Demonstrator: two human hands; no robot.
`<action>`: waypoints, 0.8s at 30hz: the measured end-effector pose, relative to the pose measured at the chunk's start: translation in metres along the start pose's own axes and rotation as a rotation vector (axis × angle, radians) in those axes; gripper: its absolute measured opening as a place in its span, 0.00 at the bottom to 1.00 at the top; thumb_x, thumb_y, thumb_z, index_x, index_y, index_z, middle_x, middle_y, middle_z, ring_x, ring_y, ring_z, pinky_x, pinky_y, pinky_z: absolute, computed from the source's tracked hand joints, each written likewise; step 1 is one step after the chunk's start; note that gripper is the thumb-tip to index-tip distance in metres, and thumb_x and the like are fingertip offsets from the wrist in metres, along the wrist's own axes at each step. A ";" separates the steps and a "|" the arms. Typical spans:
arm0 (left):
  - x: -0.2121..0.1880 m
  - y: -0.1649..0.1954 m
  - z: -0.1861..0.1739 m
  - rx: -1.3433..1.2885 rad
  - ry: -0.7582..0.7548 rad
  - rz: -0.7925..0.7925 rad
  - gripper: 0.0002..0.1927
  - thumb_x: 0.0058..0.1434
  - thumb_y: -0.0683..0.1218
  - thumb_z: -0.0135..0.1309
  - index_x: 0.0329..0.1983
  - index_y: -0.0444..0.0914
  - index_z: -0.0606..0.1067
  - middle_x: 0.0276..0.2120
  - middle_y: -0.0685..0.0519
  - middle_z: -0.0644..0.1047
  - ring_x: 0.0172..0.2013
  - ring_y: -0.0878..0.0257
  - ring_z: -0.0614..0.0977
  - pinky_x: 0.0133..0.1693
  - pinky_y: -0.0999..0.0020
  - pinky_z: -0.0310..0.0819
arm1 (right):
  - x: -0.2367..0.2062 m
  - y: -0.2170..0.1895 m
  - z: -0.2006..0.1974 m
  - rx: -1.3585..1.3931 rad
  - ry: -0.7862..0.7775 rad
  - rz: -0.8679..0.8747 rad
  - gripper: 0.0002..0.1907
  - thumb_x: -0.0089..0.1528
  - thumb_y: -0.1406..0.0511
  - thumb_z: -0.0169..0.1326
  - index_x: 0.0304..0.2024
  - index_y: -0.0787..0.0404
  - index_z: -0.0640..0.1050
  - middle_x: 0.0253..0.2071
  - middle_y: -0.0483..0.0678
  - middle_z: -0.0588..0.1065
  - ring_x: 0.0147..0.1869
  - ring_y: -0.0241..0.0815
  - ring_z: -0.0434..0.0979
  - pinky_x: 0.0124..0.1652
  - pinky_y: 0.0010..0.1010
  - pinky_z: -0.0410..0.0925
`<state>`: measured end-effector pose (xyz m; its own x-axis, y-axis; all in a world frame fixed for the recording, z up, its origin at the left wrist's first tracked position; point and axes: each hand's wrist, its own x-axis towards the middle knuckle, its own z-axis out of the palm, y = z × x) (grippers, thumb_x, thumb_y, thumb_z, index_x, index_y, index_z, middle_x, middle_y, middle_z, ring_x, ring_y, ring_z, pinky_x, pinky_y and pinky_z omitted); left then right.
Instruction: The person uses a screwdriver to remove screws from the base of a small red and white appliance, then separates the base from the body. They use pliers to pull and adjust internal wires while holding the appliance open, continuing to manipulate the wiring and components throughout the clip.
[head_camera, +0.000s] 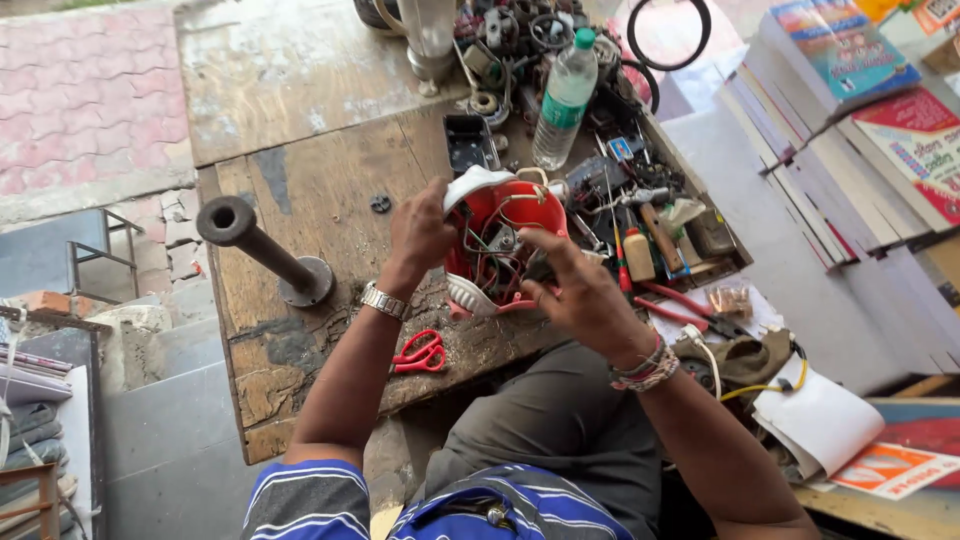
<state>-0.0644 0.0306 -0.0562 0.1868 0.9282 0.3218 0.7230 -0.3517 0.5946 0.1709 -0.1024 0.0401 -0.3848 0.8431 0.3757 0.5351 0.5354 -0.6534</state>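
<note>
Leftmost, black metal pipe stand (262, 250) on worn tabletop (300, 80); red scissors (420, 353) beside it. Left hand (420, 232), grip clamped on red appliance housing's (500, 250) white rim. Right hand (575, 290), fingers curled among its wires. Plastic bottle (563, 100) behind.

Soft, even daylight fills the scene, brightest and washed out toward the top right, with faint shadows on the worktop (300, 190), straight lines bowing at the edges.

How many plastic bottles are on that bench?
2: a clear water bottle with a green cap standing at the back, and a small yellow bottle right of the red appliance. The clutter may hide more.
</note>
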 end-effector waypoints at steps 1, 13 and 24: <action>0.001 -0.001 0.001 -0.021 0.003 0.006 0.15 0.60 0.45 0.62 0.45 0.35 0.72 0.28 0.48 0.79 0.25 0.59 0.80 0.26 0.61 0.73 | -0.001 0.000 -0.004 0.023 -0.016 0.090 0.36 0.61 0.69 0.62 0.69 0.53 0.62 0.43 0.49 0.76 0.44 0.42 0.82 0.44 0.31 0.77; -0.030 0.015 0.003 -0.013 0.060 -0.256 0.32 0.60 0.34 0.46 0.70 0.39 0.66 0.30 0.48 0.77 0.22 0.54 0.75 0.22 0.59 0.72 | -0.022 -0.013 -0.027 -0.114 0.247 -0.047 0.36 0.63 0.73 0.63 0.69 0.56 0.62 0.55 0.54 0.74 0.54 0.45 0.81 0.51 0.34 0.79; -0.071 0.026 -0.023 -0.023 -0.054 -0.070 0.47 0.65 0.60 0.59 0.78 0.50 0.46 0.75 0.32 0.45 0.56 0.33 0.77 0.35 0.54 0.86 | -0.024 -0.001 -0.040 -0.106 0.309 0.054 0.34 0.70 0.76 0.60 0.73 0.58 0.61 0.61 0.54 0.73 0.57 0.42 0.81 0.50 0.29 0.80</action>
<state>-0.0741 -0.0466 -0.0471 0.1727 0.9556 0.2387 0.7201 -0.2878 0.6314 0.2099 -0.1213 0.0583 -0.1162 0.8373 0.5343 0.6300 0.4780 -0.6121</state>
